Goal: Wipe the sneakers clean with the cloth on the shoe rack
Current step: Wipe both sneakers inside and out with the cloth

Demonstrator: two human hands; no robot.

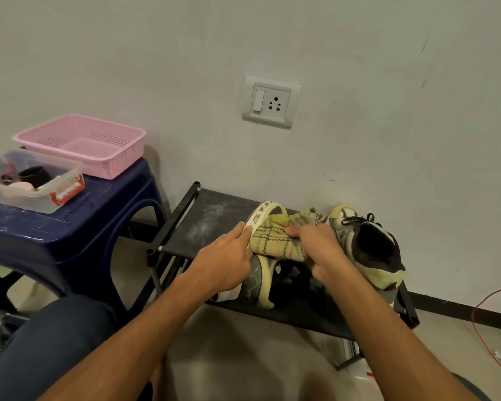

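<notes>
Forearms (145, 337) reach out over the rack (203, 227). The left hand (226, 264) grips the sole edge of a sneaker (256, 277) tipped on its side there. The right hand (318, 253) bunches the cloth (275, 241) against its upper, fingers curled into the fabric. The second sneaker (370, 247) stands upright just beside the right hand. Wiping looks under way on the first shoe, though the cloth hides how clean it is. The second probably still awaits its turn, and pale dust marks the rack.
</notes>
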